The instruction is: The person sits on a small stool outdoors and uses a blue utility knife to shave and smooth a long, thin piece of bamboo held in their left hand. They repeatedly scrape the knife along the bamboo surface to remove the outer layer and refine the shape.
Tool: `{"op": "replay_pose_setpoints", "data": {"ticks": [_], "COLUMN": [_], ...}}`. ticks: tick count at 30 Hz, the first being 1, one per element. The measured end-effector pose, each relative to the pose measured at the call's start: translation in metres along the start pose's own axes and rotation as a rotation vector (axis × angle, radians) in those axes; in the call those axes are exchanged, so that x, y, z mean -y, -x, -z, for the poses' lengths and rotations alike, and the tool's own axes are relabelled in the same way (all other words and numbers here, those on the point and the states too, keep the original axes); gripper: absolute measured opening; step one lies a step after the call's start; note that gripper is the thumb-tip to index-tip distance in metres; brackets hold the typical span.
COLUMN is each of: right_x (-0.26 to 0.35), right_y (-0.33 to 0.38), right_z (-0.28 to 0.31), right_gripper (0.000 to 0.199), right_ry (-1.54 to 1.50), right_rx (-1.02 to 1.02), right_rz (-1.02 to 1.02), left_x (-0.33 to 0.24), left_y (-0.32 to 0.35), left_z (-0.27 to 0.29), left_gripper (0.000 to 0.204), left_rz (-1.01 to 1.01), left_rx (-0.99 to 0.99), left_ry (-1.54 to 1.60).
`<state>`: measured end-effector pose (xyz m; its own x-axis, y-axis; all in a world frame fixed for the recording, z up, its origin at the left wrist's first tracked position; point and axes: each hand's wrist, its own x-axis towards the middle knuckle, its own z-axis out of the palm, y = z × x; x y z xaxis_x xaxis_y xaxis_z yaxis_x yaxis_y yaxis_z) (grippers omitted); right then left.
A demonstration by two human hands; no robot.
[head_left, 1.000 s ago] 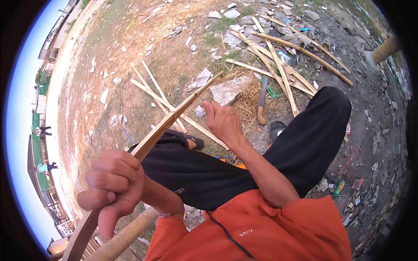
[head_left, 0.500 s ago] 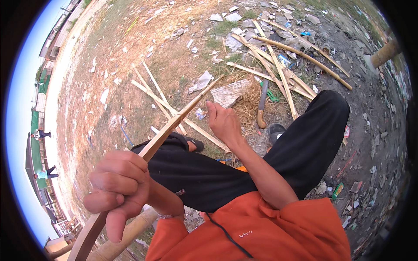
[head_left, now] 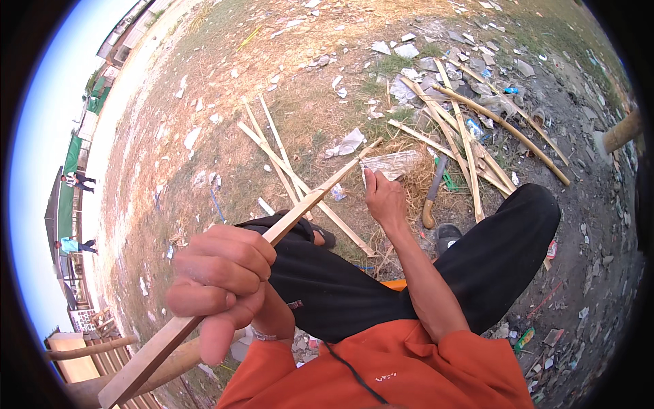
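Observation:
My left hand is close to the camera, fisted around a long flat bamboo strip that slants from the lower left up to the right. My right hand reaches forward over my black-trousered knee to the strip's far end. Its back faces me and its fingers are hidden, so I cannot tell if they pinch the strip. A knife with a wooden handle lies on the ground just right of that hand.
Loose bamboo strips lie on the dry grass ahead, and a bigger heap of poles sits at the upper right among scattered litter. A sandal is by my right knee. Wooden planks are at the lower left. Two people stand far left.
The strip's far tip has swung right and slightly down. My right hand moved right with it. My left hand stays fisted on the strip.

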<state>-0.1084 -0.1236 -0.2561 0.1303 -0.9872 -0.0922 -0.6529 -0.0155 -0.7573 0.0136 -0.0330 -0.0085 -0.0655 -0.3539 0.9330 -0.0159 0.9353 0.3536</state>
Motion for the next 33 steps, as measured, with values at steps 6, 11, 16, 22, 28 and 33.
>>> {"op": "replay_pose_setpoints", "data": {"ticks": [6,11,16,22,28,33], "right_x": [-0.070,-0.071,-0.007,0.049,0.004,0.017], "right_y": [-0.026,-0.025,-0.033,-0.032,-0.002,0.029], "right_z": [-0.018,-0.011,0.006,0.054,0.068,0.074], "right_gripper": [0.056,0.061,0.064,0.067,0.055,0.044], "right_ry": [0.370,0.090,-0.314,-0.402,-0.688,-0.839], "right_rx": [0.223,-0.049,-0.029,0.145,0.295,0.391], "right_rz": [-0.266,-0.327,-0.179,0.052,-0.180,-0.160], "left_x": [0.001,-0.001,0.015,0.019,0.030,0.014], "left_y": [-0.011,-0.010,-0.026,-0.031,-0.030,-0.034], "left_z": [-0.006,-0.005,-0.012,-0.027,-0.041,-0.037], "left_gripper": [0.054,0.051,0.046,0.049,0.048,0.047], "left_rz": [-0.005,0.064,0.015,0.014,-0.059,0.042], "left_rx": [0.038,-0.067,-0.107,-0.110,-0.098,-0.049], "left_ry": [0.067,0.086,0.011,-0.094,-0.209,-0.139]}}
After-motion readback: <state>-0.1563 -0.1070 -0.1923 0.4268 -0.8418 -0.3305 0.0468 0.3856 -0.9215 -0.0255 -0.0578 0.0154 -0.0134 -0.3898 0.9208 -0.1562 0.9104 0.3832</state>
